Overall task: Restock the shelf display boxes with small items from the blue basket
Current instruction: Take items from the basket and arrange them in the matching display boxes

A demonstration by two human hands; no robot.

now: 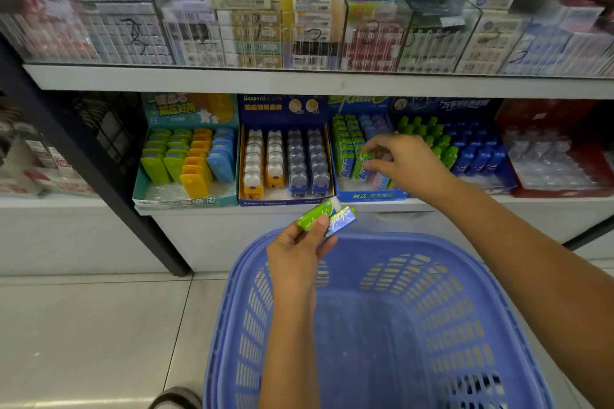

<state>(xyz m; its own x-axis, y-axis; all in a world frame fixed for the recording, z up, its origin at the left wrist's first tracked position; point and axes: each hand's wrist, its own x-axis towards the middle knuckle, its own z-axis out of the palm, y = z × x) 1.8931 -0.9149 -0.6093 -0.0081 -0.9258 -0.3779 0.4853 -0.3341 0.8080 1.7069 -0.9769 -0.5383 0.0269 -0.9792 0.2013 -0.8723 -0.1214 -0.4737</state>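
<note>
Head view: left hand (296, 254) gripping two green packs (327, 216) angled up-right, right hand (403, 161) pinching one green pack (365, 163) near-upright over display box (375, 195)

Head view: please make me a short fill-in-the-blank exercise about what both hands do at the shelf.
1. The right hand places a ____ eraser pack into the blue display box.
2. The left hand holds ____ packs above the basket.
3. The basket is ____ in colour.

Missing words: green; two; blue
</note>
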